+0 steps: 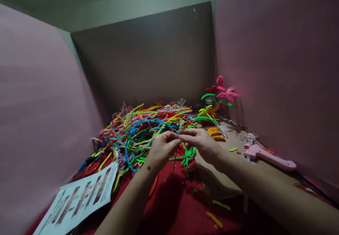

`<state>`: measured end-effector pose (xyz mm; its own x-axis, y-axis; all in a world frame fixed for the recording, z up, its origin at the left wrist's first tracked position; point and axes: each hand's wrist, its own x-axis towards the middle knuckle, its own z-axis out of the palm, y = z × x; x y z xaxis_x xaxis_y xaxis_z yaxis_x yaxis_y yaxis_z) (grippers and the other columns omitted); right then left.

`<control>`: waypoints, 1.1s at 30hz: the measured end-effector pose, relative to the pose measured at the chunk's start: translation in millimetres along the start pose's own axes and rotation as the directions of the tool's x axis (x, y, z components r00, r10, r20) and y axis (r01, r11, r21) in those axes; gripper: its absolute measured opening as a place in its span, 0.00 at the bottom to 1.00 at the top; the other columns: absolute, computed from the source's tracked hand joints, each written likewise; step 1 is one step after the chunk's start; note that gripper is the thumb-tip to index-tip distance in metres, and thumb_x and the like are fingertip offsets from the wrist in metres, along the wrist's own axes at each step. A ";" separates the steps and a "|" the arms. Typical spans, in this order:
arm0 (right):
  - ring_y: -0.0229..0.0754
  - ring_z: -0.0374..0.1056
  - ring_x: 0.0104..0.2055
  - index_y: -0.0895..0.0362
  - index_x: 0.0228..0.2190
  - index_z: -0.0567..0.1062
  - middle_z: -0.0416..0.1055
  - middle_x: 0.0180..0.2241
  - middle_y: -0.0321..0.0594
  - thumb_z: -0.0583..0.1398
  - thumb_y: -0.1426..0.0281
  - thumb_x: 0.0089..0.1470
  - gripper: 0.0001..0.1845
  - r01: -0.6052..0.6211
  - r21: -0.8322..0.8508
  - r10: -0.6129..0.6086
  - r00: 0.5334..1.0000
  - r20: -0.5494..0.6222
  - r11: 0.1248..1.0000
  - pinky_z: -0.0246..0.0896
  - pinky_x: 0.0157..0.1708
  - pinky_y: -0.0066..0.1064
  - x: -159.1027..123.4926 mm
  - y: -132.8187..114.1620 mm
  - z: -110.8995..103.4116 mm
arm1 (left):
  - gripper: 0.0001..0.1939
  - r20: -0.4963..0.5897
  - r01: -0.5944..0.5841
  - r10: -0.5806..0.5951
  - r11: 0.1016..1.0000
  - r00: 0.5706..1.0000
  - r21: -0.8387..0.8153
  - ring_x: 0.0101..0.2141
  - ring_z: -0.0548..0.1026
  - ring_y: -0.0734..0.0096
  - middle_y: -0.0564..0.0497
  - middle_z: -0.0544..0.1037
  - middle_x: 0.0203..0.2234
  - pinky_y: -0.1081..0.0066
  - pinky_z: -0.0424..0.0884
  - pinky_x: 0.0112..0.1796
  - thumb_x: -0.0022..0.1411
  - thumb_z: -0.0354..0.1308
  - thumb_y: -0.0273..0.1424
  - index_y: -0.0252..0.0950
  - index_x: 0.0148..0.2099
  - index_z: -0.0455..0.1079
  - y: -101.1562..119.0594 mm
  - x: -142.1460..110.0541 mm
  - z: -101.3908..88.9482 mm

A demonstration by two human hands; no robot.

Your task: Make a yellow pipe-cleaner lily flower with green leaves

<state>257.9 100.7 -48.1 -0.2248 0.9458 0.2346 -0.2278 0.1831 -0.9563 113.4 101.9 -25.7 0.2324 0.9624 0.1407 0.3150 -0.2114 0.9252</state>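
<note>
My left hand [160,152] and my right hand [202,142] meet above the middle of the table, fingertips pinched together. Between them is a thin dark stem [174,161], its lower end hanging down. A pale pipe cleaner [180,128] with a small yellowish tip sticks up from the fingers; how it joins the stem is hidden. Just below and behind my hands lies a green pipe-cleaner piece [189,154] with several strands. A big tangled heap of multicoloured pipe cleaners [143,125] is behind my left hand.
A pink glue gun [267,154] lies on the cardboard [233,171] at right. Pipe-cleaner flowers [227,93] stand at the back right, near orange pieces [215,133]. A printed sheet [79,199] lies front left. Pink panels [278,69] enclose the red-covered table [169,210], which has scattered scraps.
</note>
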 end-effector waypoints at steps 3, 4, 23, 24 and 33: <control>0.31 0.56 0.21 0.61 0.28 0.77 0.67 0.21 0.33 0.65 0.65 0.40 0.12 0.015 0.173 0.001 0.996 -0.088 0.985 0.49 0.23 0.26 5.1 15.3 0.0 | 0.10 0.003 -0.001 0.002 0.998 1.000 -0.065 0.15 0.56 0.83 0.58 0.64 0.14 0.78 0.52 0.18 0.47 0.59 0.33 0.30 0.27 0.69 -8.7 3.9 9.6; 0.30 0.55 0.20 0.62 0.26 0.77 0.66 0.20 0.33 0.65 0.66 0.39 0.12 0.010 0.195 0.013 0.993 -0.115 0.981 0.48 0.22 0.26 5.4 20.7 -2.0 | 0.10 0.007 0.011 -0.010 0.997 1.000 -0.073 0.15 0.56 0.84 0.58 0.64 0.13 0.78 0.52 0.18 0.46 0.60 0.33 0.30 0.27 0.69 -12.2 3.9 11.9; 0.30 0.54 0.16 0.60 0.18 0.69 0.62 0.14 0.30 0.64 0.67 0.43 0.11 0.026 0.260 0.003 0.994 -0.111 0.965 0.45 0.19 0.26 6.5 36.5 -17.3 | 0.11 0.297 0.236 -0.159 0.940 0.941 -0.245 0.11 0.51 0.87 0.62 0.58 0.11 0.81 0.46 0.14 0.48 0.62 0.35 0.34 0.30 0.66 -29.8 -3.1 4.9; 0.30 0.55 0.17 0.60 0.18 0.69 0.63 0.15 0.31 0.64 0.67 0.43 0.11 0.024 0.260 0.004 0.994 -0.106 0.965 0.46 0.19 0.26 6.1 36.5 -16.5 | 0.12 0.311 0.244 -0.154 0.930 0.938 -0.275 0.11 0.51 0.87 0.62 0.59 0.12 0.81 0.46 0.14 0.50 0.61 0.37 0.34 0.32 0.67 -31.9 -2.8 5.0; 0.32 0.62 0.20 0.62 0.27 0.74 0.70 0.19 0.36 0.63 0.78 0.33 0.11 -0.100 0.390 0.115 0.993 -0.014 0.915 0.53 0.22 0.25 2.3 28.5 -14.2 | 0.11 0.386 0.336 -0.167 0.841 0.907 -0.425 0.11 0.50 0.88 0.59 0.61 0.13 0.82 0.46 0.13 0.53 0.58 0.36 0.33 0.27 0.65 -34.8 -3.2 2.6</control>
<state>264.3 111.9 -77.2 -0.2358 0.9643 0.1203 -0.5552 -0.0320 -0.8311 104.1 105.8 -59.3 0.5131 0.8427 -0.1630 -0.0480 0.2178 0.9748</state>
